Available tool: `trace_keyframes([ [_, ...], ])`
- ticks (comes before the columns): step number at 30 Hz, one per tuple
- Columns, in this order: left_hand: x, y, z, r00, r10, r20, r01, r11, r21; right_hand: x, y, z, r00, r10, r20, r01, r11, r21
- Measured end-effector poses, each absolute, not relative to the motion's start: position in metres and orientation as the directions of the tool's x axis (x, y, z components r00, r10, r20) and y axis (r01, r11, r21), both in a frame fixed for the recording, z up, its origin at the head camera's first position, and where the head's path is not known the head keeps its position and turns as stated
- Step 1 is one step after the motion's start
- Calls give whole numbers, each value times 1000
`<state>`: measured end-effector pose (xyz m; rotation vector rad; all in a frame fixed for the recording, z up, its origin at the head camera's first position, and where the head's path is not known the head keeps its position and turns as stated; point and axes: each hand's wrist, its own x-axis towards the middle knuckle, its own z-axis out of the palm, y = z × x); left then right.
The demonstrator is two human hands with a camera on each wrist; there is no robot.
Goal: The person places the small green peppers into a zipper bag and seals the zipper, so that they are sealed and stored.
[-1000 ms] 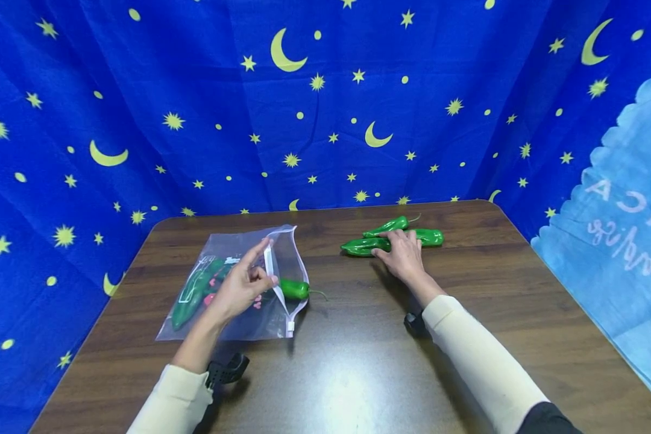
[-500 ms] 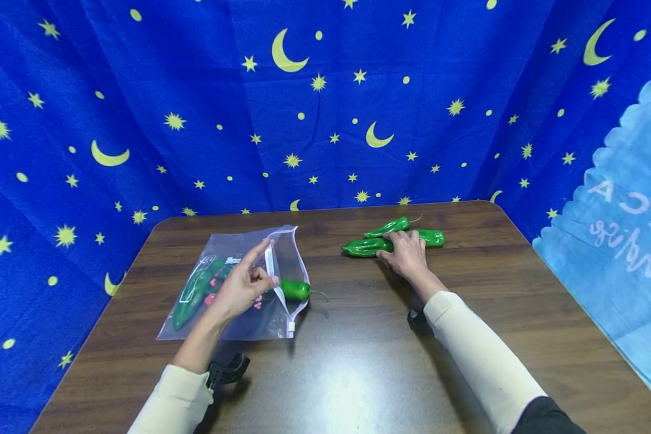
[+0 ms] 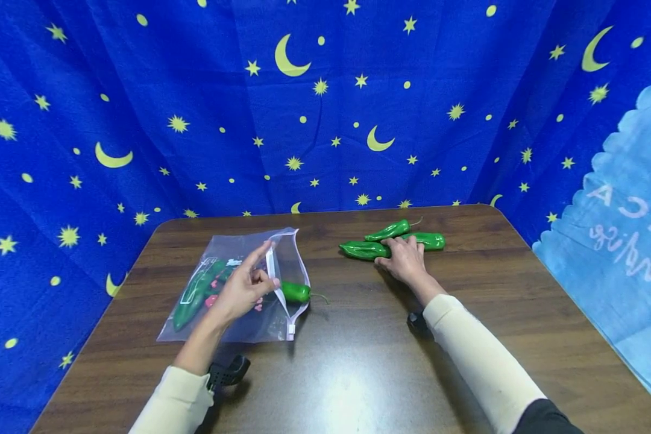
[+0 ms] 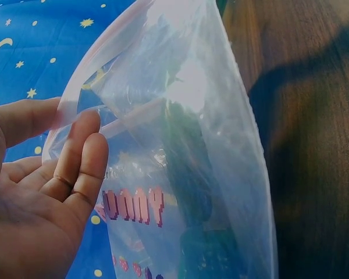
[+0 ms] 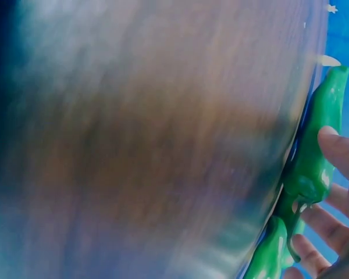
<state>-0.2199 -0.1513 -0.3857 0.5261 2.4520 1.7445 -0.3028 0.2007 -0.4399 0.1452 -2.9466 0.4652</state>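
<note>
A clear zip bag (image 3: 217, 244) with pink and white print lies on the left of the table, its mouth facing right. My left hand (image 3: 240, 292) holds the bag's zip edge, index finger stretched along it and thumb at the lower part. One green pepper (image 3: 295, 292) with a thin stem lies in the mouth; a darker green shape (image 3: 187, 304) shows through the plastic. At the back right, my right hand (image 3: 407, 262) grips a glossy green chili pepper (image 5: 320, 133), thumb on its near side. Its fingers partly hide the pepper in the head view.
Two more green peppers lie against the gripped one: a smaller stemmed pepper (image 3: 387, 231) behind and a thicker pepper (image 3: 431, 241) to the right. The brown wooden table (image 3: 347, 337) ends at a blue star-patterned curtain (image 3: 325, 150).
My right hand has shifted very slightly over the peppers, and the pepper in its grip has turned or moved a little. My left hand and the bag stay put.
</note>
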Motion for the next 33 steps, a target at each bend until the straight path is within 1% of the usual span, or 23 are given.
trace_keyframes([
  [6, -220, -151, -385, -939, 325, 112, 213, 295, 932, -304, 196, -441, -985, -84, 148, -124, 950, -287],
  [15, -220, -151, -384, -937, 329, 117, 218, 290, 932, -308, 193, -444, -982, -90, 166, -135, 948, -287],
  [18, -220, -151, -384, -941, 321, 110, 209, 295, 932, -306, 193, -444, -981, -83, 177, -135, 942, -309],
  [23, -221, -151, -384, -945, 311, 98, 196, 302, 933, -293, 192, -442, -976, -85, 201, -156, 915, -372],
  [33, -223, -152, -385, -944, 313, 108, 206, 300, 931, -257, 185, -442, -946, -172, 276, -284, 850, -444],
])
